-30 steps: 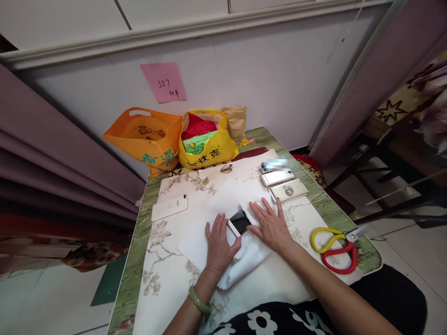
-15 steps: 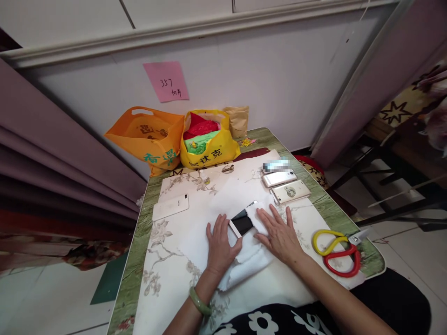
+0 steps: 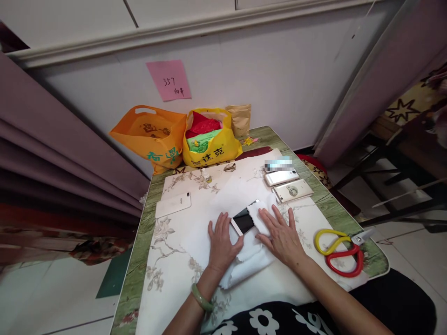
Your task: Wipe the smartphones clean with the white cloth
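A smartphone [image 3: 243,221] with a dark screen and white edge lies face up on a white cloth [image 3: 240,273] with a zigzag-cut border. One flap of the cloth covers the phone's right part. My left hand [image 3: 222,239] rests on the cloth at the phone's left end, fingers stretched and thumb by its lower corner. On the folded flap my right hand [image 3: 282,232] lies flat, fingers spread. The phone's covered part is hidden.
Yellow-and-red scissors [image 3: 344,251] lie at the right. Two phones, one gold with a ring [image 3: 292,190], one silver [image 3: 282,177], sit at back right; a white phone [image 3: 173,205] is left. An orange bag [image 3: 150,135] and yellow bag [image 3: 213,151] stand at the back.
The whole view has shifted slightly to the right. Both hands keep the same places on the cloth and around the phone.
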`<state>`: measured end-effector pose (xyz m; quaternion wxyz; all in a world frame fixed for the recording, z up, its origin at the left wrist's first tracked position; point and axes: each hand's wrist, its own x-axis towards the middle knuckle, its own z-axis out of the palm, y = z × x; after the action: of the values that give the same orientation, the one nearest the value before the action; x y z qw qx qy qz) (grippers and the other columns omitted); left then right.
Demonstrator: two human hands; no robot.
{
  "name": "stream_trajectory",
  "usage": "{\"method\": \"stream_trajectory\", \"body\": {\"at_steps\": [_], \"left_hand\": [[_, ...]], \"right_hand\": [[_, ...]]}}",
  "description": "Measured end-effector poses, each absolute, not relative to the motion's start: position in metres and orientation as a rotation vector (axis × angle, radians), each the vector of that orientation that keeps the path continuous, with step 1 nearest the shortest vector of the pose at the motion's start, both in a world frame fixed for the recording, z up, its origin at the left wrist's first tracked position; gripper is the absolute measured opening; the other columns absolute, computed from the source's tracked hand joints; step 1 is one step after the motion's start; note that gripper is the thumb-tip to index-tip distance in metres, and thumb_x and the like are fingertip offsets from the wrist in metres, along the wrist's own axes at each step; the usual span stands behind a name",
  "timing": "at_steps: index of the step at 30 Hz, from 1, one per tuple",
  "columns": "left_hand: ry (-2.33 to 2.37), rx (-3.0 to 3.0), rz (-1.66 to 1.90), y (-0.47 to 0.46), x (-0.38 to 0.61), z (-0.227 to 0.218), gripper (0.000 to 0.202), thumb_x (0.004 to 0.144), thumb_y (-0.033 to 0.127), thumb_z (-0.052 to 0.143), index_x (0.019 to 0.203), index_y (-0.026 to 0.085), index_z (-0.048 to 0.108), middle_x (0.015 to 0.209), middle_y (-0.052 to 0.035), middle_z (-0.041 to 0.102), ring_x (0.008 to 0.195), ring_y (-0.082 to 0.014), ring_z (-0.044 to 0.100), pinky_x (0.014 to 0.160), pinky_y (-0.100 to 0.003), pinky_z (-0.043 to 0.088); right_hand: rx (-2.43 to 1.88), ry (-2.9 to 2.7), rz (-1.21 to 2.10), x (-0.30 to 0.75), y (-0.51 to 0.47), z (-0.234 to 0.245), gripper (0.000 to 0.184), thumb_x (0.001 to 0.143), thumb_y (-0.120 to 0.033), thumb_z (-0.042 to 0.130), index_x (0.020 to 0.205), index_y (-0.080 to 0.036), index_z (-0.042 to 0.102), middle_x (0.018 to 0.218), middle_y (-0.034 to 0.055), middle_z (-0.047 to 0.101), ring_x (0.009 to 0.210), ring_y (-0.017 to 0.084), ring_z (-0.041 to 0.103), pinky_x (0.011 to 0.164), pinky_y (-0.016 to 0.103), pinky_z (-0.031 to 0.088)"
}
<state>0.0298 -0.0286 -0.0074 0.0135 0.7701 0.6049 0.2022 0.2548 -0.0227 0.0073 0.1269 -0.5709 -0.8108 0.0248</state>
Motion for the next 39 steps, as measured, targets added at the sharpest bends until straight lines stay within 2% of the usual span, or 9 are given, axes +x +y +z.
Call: {"method": "stream_trajectory", "body": {"at_steps": [9, 17, 26, 35, 39], "left_hand": [[1.878, 2.407, 0.627, -0.029, 0.03, -0.007, 0.058, 0.08, 0.035, 0.06, 0.133, 0.015, 0.045, 0.143, -0.0181, 0.05, 0.138, -0.0314, 0.041, 0.116, -0.056, 0.017], [1.872, 2.409, 0.628, -0.029, 0.029, -0.009, 0.059, 0.081, 0.034, 0.06, 0.134, 0.014, 0.043, 0.144, -0.0187, 0.049, 0.139, -0.0312, 0.04, 0.117, -0.056, 0.015], [1.869, 2.424, 0.653, -0.028, 0.029, -0.008, 0.057, 0.081, 0.035, 0.06, 0.132, 0.015, 0.046, 0.143, -0.0187, 0.051, 0.137, -0.032, 0.042, 0.116, -0.056, 0.017], [1.859, 2.424, 0.66, -0.028, 0.028, -0.01, 0.059, 0.081, 0.035, 0.061, 0.133, 0.014, 0.043, 0.143, -0.0188, 0.05, 0.137, -0.0317, 0.042, 0.116, -0.056, 0.015], [1.859, 2.428, 0.661, -0.027, 0.028, -0.01, 0.059, 0.08, 0.036, 0.061, 0.132, 0.014, 0.044, 0.143, -0.0191, 0.05, 0.137, -0.032, 0.041, 0.116, -0.056, 0.015]], "right_hand": [[-1.666, -2.335, 0.086, 0.239, 0.014, 0.015, 0.066, 0.097, -0.059, 0.037, 0.151, -0.02, 0.034, 0.146, 0.0088, 0.048, 0.144, 0.034, 0.025, 0.115, 0.063, -0.007], [-1.671, -2.356, 0.034, 0.255, -0.024, 0.008, 0.068, 0.096, -0.059, 0.039, 0.151, -0.02, 0.032, 0.147, 0.0086, 0.047, 0.145, 0.033, 0.024, 0.115, 0.064, -0.007], [-1.674, -2.3, 0.041, 0.237, 0.018, 0.014, 0.066, 0.096, -0.057, 0.043, 0.15, -0.02, 0.035, 0.143, 0.0085, 0.052, 0.143, 0.033, 0.027, 0.116, 0.063, -0.005], [-1.643, -2.315, -0.006, 0.259, -0.029, 0.006, 0.069, 0.095, -0.055, 0.044, 0.152, -0.021, 0.03, 0.145, 0.0093, 0.05, 0.143, 0.034, 0.028, 0.115, 0.064, -0.003], [-1.65, -2.301, 0.03, 0.252, -0.011, 0.009, 0.067, 0.095, -0.057, 0.043, 0.151, -0.02, 0.033, 0.143, 0.0097, 0.052, 0.143, 0.034, 0.029, 0.115, 0.063, -0.005]]}}
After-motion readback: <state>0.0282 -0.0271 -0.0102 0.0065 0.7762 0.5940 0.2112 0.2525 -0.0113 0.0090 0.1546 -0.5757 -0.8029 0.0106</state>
